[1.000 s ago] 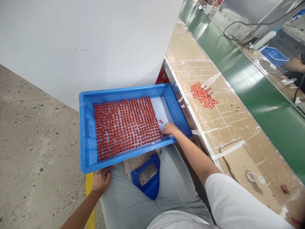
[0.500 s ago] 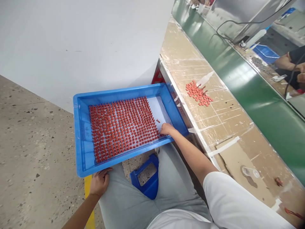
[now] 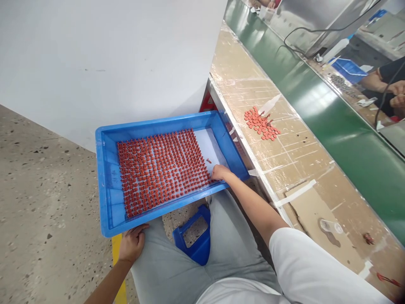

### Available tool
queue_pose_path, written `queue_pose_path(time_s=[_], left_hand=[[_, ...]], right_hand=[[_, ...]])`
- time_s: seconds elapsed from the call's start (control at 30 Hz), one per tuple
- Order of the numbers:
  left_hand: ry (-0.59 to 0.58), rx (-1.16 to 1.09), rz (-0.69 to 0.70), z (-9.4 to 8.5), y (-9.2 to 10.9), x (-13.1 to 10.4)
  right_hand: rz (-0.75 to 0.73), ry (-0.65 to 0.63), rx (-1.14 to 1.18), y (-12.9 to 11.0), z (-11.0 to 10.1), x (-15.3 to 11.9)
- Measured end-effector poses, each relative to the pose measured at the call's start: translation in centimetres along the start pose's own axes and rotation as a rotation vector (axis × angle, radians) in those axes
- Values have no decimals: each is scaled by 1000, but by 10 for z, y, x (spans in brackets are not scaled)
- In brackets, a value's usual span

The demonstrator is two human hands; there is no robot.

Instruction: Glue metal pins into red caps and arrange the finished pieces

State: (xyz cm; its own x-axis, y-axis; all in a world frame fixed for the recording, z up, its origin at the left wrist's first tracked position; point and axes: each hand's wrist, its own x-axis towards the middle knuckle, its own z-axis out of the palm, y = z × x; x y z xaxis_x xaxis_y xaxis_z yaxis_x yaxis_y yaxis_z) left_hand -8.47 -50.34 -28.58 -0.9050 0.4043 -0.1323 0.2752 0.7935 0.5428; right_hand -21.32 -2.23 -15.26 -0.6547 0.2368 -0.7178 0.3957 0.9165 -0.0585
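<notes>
A blue tray (image 3: 104, 181) lies across my lap, and many small red pieces (image 3: 164, 164) stand in tight rows on its white liner. My right hand (image 3: 219, 172) is inside the tray at the right end of the rows, its fingers pinched down at the last row; what they hold is too small to make out. One loose red piece (image 3: 209, 161) lies on the liner just above that hand. My left hand (image 3: 132, 244) rests on my thigh under the tray's front left corner, fingers apart and holding nothing.
The workbench (image 3: 240, 67) at the right bears a cluster of red discs (image 3: 259, 124), a clear plastic cup (image 3: 330, 226) and cardboard. Beyond the green belt (image 3: 300, 97), another person's hands show beside a blue bin (image 3: 348, 70). A white panel (image 3: 110, 55) stands behind the tray.
The view has shifted slightly, so the bench and tray sit a little further left. My right hand stays at the same row, and my left hand has not visibly moved.
</notes>
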Motion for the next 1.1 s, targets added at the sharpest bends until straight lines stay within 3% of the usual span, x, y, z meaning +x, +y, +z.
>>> queue_pose_path(time_s=[0.67,1.1], left_hand=[[2,-15,-4,-1,0,0],[11,-13,-14,-3,4,0]], right_hand=[[48,75,13,4,-7,-8],[14,39,44,4,0,-12]])
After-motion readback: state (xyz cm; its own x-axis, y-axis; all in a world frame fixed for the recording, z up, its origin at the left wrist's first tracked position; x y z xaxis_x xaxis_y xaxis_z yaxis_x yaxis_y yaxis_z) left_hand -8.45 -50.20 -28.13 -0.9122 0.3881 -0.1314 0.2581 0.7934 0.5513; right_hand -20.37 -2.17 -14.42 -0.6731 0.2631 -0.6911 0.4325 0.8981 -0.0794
